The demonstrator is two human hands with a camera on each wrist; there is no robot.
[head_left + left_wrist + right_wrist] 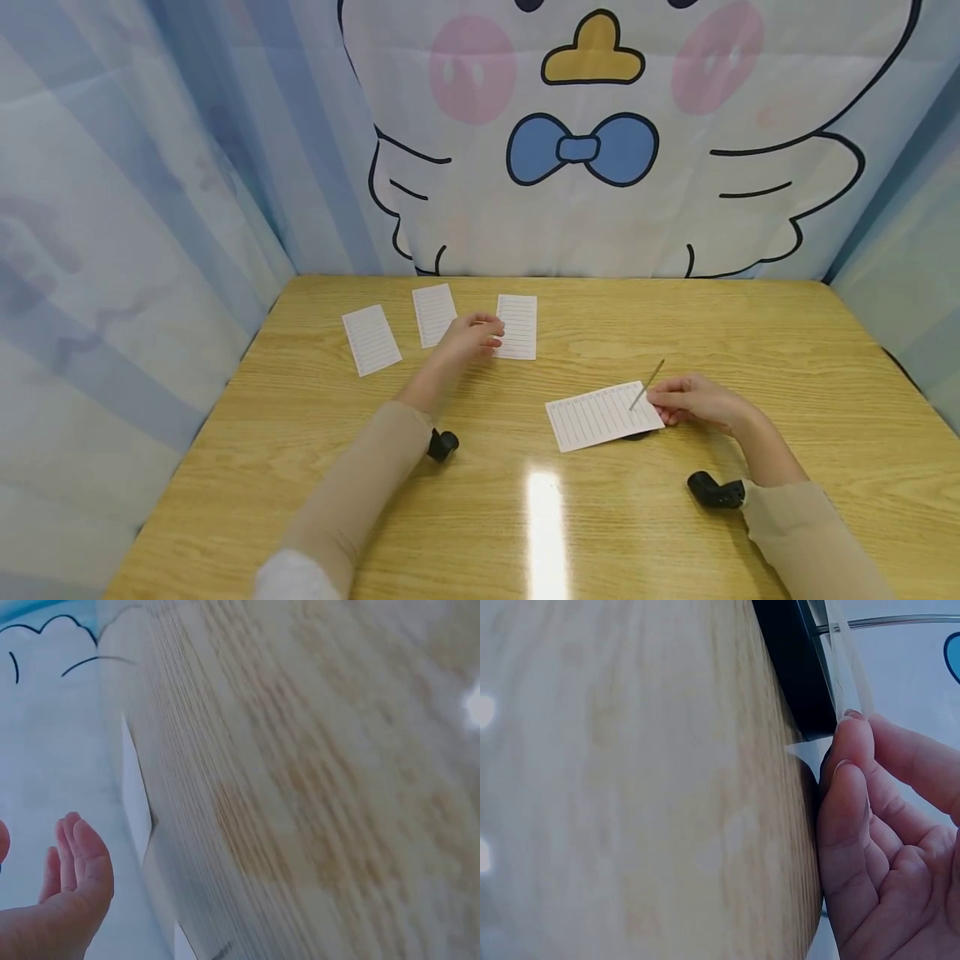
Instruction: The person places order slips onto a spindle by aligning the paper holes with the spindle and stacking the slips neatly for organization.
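At the right of the head view, a lined paper slip (pixel 600 418) sits on a bill spike, whose thin metal rod (pixel 652 375) sticks up through it near one end. The spike's black base (pixel 799 667) shows in the right wrist view. My right hand (pixel 693 400) pinches that end of the paper between thumb and fingers. My left hand (pixel 474 335) is by the left edge of another lined slip (pixel 517 327), fingers loosely bent and holding nothing; whether they touch it I cannot tell. Behind and left of this hand lies a second slip (pixel 433 312).
A further lined slip (pixel 372 340) lies at the far left of the wooden table (pixel 465 517). Black wrist cameras (pixel 716 492) stick out from both sleeves. A printed curtain (pixel 585 225) hangs behind the table's back edge.
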